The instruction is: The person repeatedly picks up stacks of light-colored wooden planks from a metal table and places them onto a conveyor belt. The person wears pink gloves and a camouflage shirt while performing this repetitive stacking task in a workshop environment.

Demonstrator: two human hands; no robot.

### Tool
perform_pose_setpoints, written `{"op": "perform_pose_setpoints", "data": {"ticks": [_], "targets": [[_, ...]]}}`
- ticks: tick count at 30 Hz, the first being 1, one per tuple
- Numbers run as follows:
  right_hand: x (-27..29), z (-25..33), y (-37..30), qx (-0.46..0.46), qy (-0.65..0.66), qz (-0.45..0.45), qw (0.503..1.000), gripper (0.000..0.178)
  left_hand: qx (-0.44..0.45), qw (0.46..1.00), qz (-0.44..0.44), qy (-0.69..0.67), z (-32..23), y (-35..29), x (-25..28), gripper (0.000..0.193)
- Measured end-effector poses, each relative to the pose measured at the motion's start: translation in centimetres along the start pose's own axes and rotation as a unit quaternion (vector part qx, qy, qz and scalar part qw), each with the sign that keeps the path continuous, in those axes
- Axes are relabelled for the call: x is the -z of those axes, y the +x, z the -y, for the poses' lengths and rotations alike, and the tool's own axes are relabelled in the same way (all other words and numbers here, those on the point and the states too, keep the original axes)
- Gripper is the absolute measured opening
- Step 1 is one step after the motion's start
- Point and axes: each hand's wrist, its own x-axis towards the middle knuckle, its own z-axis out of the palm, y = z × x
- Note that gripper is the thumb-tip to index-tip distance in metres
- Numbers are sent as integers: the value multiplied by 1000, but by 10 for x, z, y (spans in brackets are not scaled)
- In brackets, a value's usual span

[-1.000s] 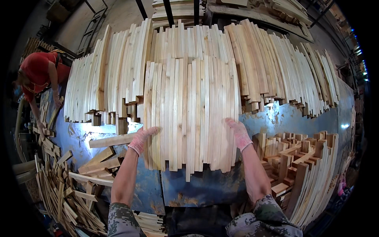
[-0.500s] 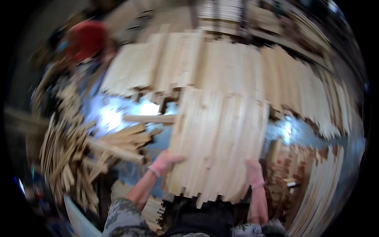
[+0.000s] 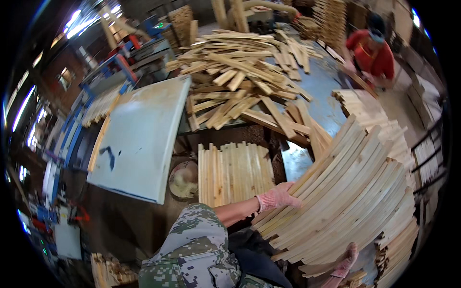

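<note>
A wide row of pale wooden strips [image 3: 336, 192], laid side by side with uneven ends, lies between my hands at the right. My left hand [image 3: 279, 197], in a pink-and-white knit glove, grips the row's left edge near the close end. At the opposite edge is my right hand [image 3: 346, 260], in a matching glove, its fingers pressed along the outermost strip. Part of that hand and the underside of the row are hidden. Left of my left hand, a lower stack of similar strips [image 3: 235, 170] stands beside my body.
Loose wooden pieces [image 3: 235, 72] lie heaped on the blue-grey table [image 3: 326, 91]. A pale tilted panel [image 3: 139, 139] stands at left, near a round bucket [image 3: 184, 180]. Across the table, a person in red [image 3: 372, 55] handles a strip. More aligned strips [image 3: 379, 115] lie at right.
The view has swung left, bringing the tilted panel and machinery into sight. My hands still hold the row of strips, which now appears farther right and slanted.
</note>
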Motion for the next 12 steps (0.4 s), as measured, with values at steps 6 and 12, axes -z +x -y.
{"op": "perform_pose_setpoints", "data": {"ticks": [6,12], "targets": [[-181,27,-25,-6,11,108,994,34,-29,982,-126,-135,22,-161,92,85],[-305,10,-73,-111,-56,329,936,79,-46,934,-226,-273,92,-319,136,116]]}}
